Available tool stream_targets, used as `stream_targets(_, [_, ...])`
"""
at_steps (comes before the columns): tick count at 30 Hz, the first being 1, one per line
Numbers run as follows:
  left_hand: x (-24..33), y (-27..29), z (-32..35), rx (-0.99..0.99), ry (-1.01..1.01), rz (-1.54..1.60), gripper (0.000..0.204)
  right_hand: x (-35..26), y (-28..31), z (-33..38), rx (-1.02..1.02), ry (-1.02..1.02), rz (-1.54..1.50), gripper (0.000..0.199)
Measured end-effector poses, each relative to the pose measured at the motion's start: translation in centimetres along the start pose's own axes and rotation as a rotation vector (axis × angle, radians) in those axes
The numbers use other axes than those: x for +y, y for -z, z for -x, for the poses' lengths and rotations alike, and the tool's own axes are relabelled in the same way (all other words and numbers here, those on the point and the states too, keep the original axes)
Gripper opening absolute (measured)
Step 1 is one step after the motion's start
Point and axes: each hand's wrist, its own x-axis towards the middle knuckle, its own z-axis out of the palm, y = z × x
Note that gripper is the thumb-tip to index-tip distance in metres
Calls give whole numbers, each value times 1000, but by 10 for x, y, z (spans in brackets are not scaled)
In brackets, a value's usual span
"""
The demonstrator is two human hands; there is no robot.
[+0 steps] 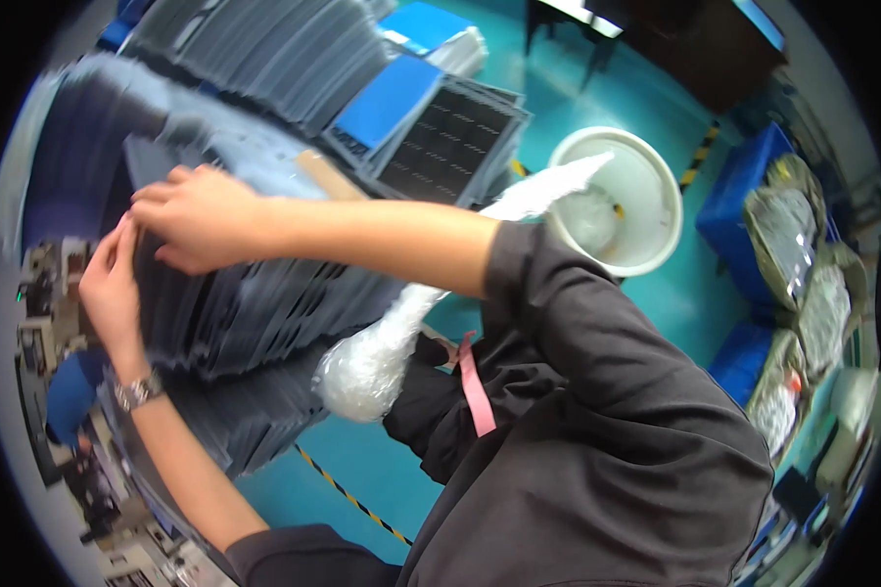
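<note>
In my view, grey stacked sheets are blocking nine o'clock, plastic wrap is bulging between seven and eight, and the right forearm is barring ten. I'm seeing passing room over the green floor at one, with a white bucket standing at two.

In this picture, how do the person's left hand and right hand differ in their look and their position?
The left hand has a silvery wristband at its wrist, while the right hand has a bare wrist. The left hand points up the picture; the right hand points toward its left edge. Both are ungloved, fingertips close together near the dark grey stack; what they grip is unclear.
</note>
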Motion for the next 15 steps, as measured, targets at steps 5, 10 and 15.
stream_targets(5, [41, -9, 12, 110, -162, -361, 27, 6, 3, -7, -34, 26, -102, 41])
stream_targets(10, [62, 4, 15, 385, -301, -679, 20, -21, 0, -36, 350, -158, -365, 72])
stream_targets(15, [84, 17, 49, 528, -378, -524, 14, -65, 1, -62, -171, -475, -959, 61])
